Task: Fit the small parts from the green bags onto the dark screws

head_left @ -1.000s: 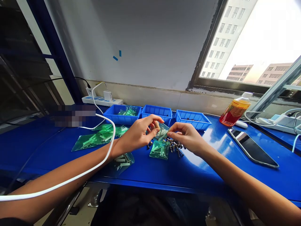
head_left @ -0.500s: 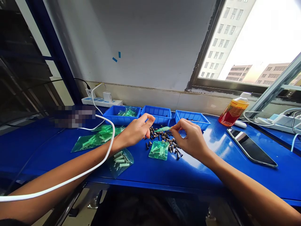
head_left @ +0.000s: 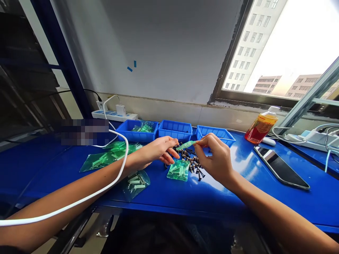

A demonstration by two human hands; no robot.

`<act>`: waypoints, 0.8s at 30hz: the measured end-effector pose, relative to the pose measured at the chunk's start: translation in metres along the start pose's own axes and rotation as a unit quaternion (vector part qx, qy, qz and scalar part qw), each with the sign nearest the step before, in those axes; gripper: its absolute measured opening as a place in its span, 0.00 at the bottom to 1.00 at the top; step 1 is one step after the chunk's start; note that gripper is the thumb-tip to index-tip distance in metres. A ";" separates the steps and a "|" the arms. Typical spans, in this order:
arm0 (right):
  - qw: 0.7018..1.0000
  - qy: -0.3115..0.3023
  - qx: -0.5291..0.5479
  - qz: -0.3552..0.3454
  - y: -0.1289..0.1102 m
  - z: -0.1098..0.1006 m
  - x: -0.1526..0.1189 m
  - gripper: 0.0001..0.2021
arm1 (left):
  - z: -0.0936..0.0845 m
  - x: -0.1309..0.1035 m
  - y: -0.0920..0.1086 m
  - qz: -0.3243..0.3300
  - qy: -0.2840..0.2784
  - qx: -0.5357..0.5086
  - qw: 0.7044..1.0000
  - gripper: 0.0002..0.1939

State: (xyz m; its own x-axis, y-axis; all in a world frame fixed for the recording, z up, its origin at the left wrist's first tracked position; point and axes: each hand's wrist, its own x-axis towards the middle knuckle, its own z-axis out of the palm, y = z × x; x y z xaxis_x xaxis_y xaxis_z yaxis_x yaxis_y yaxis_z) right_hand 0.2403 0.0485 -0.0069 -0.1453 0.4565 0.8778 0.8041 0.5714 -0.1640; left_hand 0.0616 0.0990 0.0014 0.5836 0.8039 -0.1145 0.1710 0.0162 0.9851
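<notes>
1. A left bin [head_left: 125, 133], middle bin [head_left: 175, 135] and right bin [head_left: 225, 138] form a row across the rear of the bench [head_left: 169, 197].
2. Bags [head_left: 146, 127] lie in the left bin.
3. Screws [head_left: 195, 165] lie before the middle and right bins.
4. A small parts bag [head_left: 178, 170] lies just before the screws, leftward.
5. Bag pile [head_left: 102, 160]: before the left bin.
6. Phone [head_left: 283, 168]: right of the screws, before the bottle [head_left: 261, 127].

Blue bench [head_left: 164, 197], glossy. Along the back edge, three blue bins [head_left: 174, 135], with white power strip [head_left: 102, 115] near the back left corner. Mid-bench, heaped dark screws [head_left: 195, 165]; just beside, toward the front edge, small green packet [head_left: 178, 171]. Leftward, green packets [head_left: 102, 160]; nearer the front edge, clear packet [head_left: 135, 183]. Toward the right edge, bottle [head_left: 259, 127] and phone [head_left: 282, 167].
</notes>
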 end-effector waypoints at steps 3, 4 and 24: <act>1.000 -0.020 0.013 -0.011 0.000 0.000 -0.001 0.09 | 0.001 -0.004 0.003 0.012 -0.016 -0.040 0.999 0.17; 0.999 -0.035 0.022 -0.015 0.000 0.001 -0.002 0.08 | 0.001 -0.004 0.004 0.024 -0.010 -0.044 0.999 0.15; 0.985 -0.145 0.038 0.089 0.005 0.006 -0.003 0.05 | -0.004 0.002 -0.002 0.190 0.078 -0.023 0.978 0.13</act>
State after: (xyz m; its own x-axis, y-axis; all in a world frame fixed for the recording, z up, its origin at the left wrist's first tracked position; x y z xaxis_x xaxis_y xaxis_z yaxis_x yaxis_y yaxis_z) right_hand 0.2414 0.0541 -0.0129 -0.1734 0.7238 0.6679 0.7879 0.5088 -0.3468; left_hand 0.0595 0.1025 0.0001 0.4692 0.8383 0.2777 -0.0723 -0.2769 0.9582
